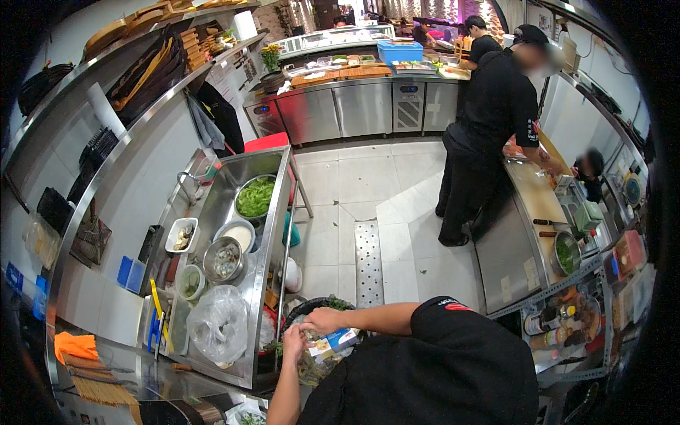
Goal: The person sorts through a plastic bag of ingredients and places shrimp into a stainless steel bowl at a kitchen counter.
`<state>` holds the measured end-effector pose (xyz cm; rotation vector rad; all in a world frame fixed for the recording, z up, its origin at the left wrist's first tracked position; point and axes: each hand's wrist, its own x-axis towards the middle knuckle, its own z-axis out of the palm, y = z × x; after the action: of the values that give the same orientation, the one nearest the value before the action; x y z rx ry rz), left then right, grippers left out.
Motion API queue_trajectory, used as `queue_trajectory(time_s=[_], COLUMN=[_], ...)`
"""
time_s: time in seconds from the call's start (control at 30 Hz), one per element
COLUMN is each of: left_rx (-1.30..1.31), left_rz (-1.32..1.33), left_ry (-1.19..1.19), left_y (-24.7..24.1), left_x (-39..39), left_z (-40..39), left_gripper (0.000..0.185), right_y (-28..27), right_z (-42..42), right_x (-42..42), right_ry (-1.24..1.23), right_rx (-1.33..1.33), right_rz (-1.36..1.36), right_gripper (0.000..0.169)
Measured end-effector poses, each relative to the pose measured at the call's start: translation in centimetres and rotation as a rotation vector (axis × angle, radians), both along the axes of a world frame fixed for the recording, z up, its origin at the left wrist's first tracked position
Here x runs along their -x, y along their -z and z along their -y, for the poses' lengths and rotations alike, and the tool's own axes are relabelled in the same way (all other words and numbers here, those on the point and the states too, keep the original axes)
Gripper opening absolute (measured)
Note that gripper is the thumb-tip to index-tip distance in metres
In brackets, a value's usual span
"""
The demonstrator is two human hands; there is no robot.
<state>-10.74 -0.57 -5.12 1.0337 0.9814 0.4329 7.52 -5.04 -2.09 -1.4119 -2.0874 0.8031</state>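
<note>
My left hand (295, 342) and my right hand (322, 321) meet with fingertips pinched together, above a bin with a black liner (305, 306). Whether something small sits between the fingers is too small to tell. Inside the bin lie a blue and white printed carton (334, 342), clear plastic and leafy scraps. Left of my hands stands a stainless steel sink (263, 255). In it are a metal bowl of what look like raw shrimp (225, 258), a bowl of whitish liquid (240, 232), a bowl of green leaves (256, 196) and a clear plastic bag (218, 323).
A co-worker in black (491, 101) stands at the right-hand counter (523, 196). A knife (550, 222) and a metal bowl of greens (564, 255) lie there. Bottles fill a metal rack (552, 321) at lower right. A perforated drain cover (368, 260) crosses the tiled floor.
</note>
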Motion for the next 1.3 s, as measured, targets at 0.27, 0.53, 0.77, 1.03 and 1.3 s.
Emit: queue_trajectory(time_s=[0.27, 0.53, 0.77, 1.03, 1.3], left_rx=[-0.396, -0.309, -0.132, -0.088, -0.274], left_rz=[0.095, 0.163, 0.187, 0.245, 0.188], left_ry=[-0.166, -0.208, -0.028, -0.138, -0.280], left_y=[-2.6, -2.1, -3.0, -2.1, -4.0], left_x=[-1.6, -1.9, -1.6, -2.1, -3.7], left_z=[2.6, 3.2, 1.5, 1.4, 2.3], left_gripper=[0.015, 0.008, 0.011, 0.018, 0.022], right_y=[2.0, -1.8, 1.7, 0.2, 1.0], right_z=[-1.0, 0.4, -0.7, 0.0, -0.7], right_x=[1.5, 1.2, 1.5, 1.5, 1.5], right_ry=[0.028, 0.023, 0.046, 0.074, 0.287], right_rx=[0.430, 0.533, 0.374, 0.523, 0.520], right_rz=[-0.745, -0.718, -0.691, -0.885, -0.766], right_gripper=[0.060, 0.058, 0.058, 0.054, 0.057])
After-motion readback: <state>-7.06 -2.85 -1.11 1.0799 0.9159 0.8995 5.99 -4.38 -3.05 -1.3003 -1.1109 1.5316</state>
